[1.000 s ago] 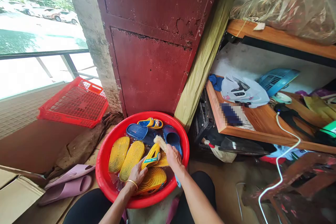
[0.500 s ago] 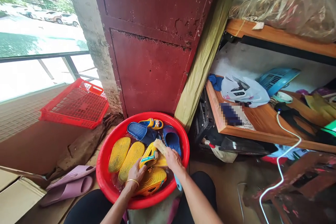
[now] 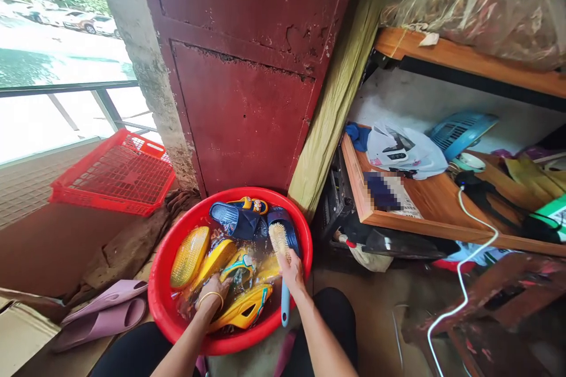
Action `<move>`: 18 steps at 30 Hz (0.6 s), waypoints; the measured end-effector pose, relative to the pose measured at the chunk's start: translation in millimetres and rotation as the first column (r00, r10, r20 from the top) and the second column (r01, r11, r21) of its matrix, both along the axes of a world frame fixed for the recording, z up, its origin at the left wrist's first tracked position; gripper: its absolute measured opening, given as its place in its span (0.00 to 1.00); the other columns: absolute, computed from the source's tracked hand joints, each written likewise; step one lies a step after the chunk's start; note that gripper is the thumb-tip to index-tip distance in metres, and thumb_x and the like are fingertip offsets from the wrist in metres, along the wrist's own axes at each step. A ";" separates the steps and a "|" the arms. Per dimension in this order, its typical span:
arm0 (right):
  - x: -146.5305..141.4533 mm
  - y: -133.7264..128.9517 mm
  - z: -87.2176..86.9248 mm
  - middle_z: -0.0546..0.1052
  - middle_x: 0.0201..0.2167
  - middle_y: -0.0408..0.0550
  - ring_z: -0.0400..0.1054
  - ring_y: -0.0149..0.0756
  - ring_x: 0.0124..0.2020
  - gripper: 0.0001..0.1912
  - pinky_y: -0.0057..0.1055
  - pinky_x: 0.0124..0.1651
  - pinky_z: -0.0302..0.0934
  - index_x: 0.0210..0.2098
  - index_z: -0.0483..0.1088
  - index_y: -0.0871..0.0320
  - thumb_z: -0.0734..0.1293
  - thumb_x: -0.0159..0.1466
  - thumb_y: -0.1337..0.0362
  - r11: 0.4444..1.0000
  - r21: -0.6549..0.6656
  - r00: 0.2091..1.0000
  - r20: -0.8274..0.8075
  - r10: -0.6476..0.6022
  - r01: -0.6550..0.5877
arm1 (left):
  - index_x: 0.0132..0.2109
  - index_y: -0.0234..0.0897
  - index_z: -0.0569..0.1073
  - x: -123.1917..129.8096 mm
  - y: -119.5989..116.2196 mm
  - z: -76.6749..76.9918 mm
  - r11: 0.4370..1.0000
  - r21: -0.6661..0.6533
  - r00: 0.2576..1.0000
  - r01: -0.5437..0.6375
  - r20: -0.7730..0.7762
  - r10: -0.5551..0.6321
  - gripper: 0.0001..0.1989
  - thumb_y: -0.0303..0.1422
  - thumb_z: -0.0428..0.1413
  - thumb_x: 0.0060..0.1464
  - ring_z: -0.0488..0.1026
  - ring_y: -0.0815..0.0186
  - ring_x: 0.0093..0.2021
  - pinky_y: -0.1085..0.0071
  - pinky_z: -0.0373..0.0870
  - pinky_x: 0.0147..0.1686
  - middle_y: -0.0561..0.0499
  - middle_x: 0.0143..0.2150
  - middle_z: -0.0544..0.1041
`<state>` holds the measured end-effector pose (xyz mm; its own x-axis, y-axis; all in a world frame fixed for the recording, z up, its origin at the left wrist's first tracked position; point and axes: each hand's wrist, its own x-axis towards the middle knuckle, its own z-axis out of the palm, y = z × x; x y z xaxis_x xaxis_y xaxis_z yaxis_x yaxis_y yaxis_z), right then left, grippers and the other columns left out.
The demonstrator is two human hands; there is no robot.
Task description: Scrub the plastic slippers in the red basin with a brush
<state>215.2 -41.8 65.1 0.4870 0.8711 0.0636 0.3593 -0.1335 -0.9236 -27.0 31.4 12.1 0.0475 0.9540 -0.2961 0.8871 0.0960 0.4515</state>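
A round red basin (image 3: 157, 283) holds water with several yellow and blue slippers in it. My left hand (image 3: 213, 293), with a bracelet at the wrist, is partly in the water among the yellow slippers; its fingertips are hidden, and whether it grips one I cannot tell. Just right of it lies a yellow slipper with a teal-edged strap (image 3: 239, 271). My right hand (image 3: 292, 271) is closed on a brush with pale bristles (image 3: 278, 238) and a light blue handle, held over the basin's right side, near a dark blue slipper (image 3: 287, 225). Another blue slipper (image 3: 239, 221) lies at the back.
Purple slippers (image 3: 106, 318) lie left of the basin, below a red plastic crate (image 3: 115, 171). A dark red door (image 3: 247, 129) stands behind. At the right are a wooden shelf (image 3: 442, 200), a white cable (image 3: 460, 294) and a blue fan (image 3: 462, 129).
My left hand has lowered the yellow slipper into the water, which now ripples. My right hand has drawn the brush away from it, handle pointing down. Yellow slippers have shifted and tilted.
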 end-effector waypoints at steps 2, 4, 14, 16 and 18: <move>3.2 1.0 -1.2 0.77 0.34 0.48 0.72 0.37 0.31 0.19 0.29 0.28 0.67 0.41 0.72 0.56 0.62 0.63 0.48 0.999 0.027 0.993 -0.109 -0.041 0.044 | 0.51 0.32 0.71 -5.5 -0.1 6.3 0.999 0.021 0.999 -0.047 0.006 0.047 0.23 0.45 0.46 0.60 0.80 0.48 0.43 0.59 0.73 0.40 0.34 0.43 0.81; 6.0 1.5 -3.4 0.77 0.34 0.47 0.71 0.36 0.28 0.22 0.28 0.25 0.66 0.42 0.71 0.57 0.62 0.62 0.45 0.996 0.038 0.973 -0.217 -0.072 0.082 | 0.57 0.32 0.67 -9.1 -2.1 15.3 0.979 0.163 0.992 -0.122 0.050 0.116 0.25 0.45 0.43 0.62 0.78 0.49 0.49 0.58 0.73 0.45 0.35 0.48 0.79; 14.6 0.4 -2.9 0.74 0.20 0.42 0.66 0.30 0.17 0.25 0.23 0.18 0.58 0.36 0.70 0.58 0.64 0.59 0.41 0.983 0.042 0.798 -0.590 -0.118 0.177 | 0.62 0.38 0.68 48.0 -27.2 46.6 0.793 0.313 0.835 0.523 -0.003 -0.550 0.25 0.36 0.49 0.59 0.65 0.54 0.65 0.59 0.58 0.64 0.40 0.64 0.70; 15.5 -0.6 -0.7 0.73 0.18 0.43 0.65 0.30 0.15 0.25 0.23 0.17 0.57 0.33 0.71 0.58 0.63 0.59 0.40 0.982 0.044 0.771 -0.626 -0.116 0.183 | 0.66 0.38 0.64 73.2 -27.5 42.0 0.783 0.199 0.805 0.590 -0.068 -0.590 0.33 0.38 0.55 0.53 0.60 0.51 0.68 0.55 0.56 0.65 0.39 0.69 0.65; 15.4 -1.3 1.2 0.73 0.17 0.42 0.64 0.29 0.14 0.25 0.23 0.16 0.57 0.32 0.70 0.58 0.64 0.58 0.40 0.982 0.048 0.753 -0.649 -0.109 0.183 | 0.68 0.38 0.61 95.2 -26.1 37.4 0.807 0.146 0.819 0.572 -0.168 -0.549 0.41 0.42 0.58 0.48 0.55 0.46 0.70 0.50 0.52 0.65 0.36 0.72 0.58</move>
<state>230.6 -43.1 66.3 0.5667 0.7924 -0.2259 -0.3371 -0.0271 -0.9411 68.2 5.3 49.5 0.5680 0.8078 -0.1574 0.8059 -0.5072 0.3053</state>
